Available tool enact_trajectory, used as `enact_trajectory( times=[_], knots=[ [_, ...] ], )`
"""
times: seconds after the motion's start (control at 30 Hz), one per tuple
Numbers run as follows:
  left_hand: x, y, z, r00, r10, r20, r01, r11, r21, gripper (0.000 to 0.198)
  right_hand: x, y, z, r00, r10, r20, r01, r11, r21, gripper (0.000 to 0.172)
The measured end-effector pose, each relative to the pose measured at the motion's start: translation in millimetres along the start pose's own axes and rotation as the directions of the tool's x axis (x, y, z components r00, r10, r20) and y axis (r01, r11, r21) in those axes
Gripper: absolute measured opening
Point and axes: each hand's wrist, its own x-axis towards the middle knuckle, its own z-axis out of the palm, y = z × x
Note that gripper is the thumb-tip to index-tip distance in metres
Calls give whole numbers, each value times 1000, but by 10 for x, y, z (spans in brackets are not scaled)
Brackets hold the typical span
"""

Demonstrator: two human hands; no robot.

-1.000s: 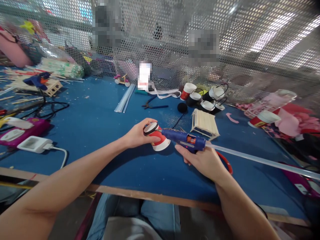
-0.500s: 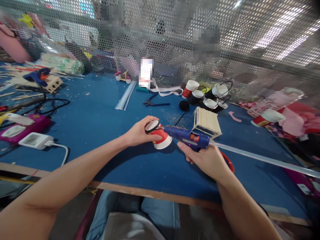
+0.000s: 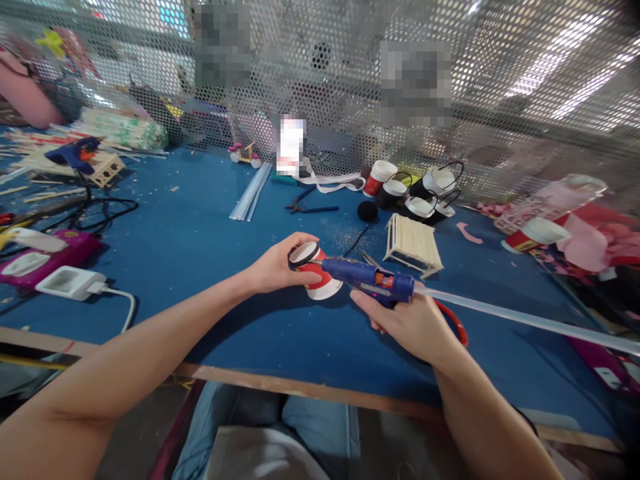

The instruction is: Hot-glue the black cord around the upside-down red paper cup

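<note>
In my left hand [image 3: 283, 263] is a red and white paper cup [image 3: 324, 288], tilted, with my fingers wrapped round its side. A black band runs along the cup's edge at my fingers. My right hand [image 3: 400, 317] grips a blue hot glue gun [image 3: 367, 277] by its handle. Its nozzle points left and is at the cup, close to the black band; I cannot tell whether it touches. A long clear glue stick [image 3: 520, 315] sticks out of the gun's back end to the right. Part of a red-handled tool [image 3: 455, 323] shows behind my right wrist.
Beyond my hands lie pliers [image 3: 310, 208], clear glue sticks [image 3: 250, 193] and a wooden stick model [image 3: 414, 243]. Black-wrapped cups with loop handles [image 3: 393, 191] stand by the mesh screen [image 3: 340, 87]. A white charger [image 3: 73, 283] and a second glue gun [image 3: 75, 155] are at left.
The glue gun and my right hand have shifted slightly left, bringing the nozzle further over the cup. My left hand still holds the cup in nearly the same place.
</note>
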Motion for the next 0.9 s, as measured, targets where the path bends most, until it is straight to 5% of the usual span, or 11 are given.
enact_trajectory(
  times=[0.6, 0.9],
  knots=[
    [-5, 6, -2, 1000, 9, -8, -9, 999, 42, 63, -2, 15, -2, 998, -59, -21, 58, 998, -38, 34],
    [13, -10, -65, 996, 26, 82, -21, 998, -56, 68, 45, 17, -29, 999, -12, -49, 13, 1000, 23, 31]
  ],
)
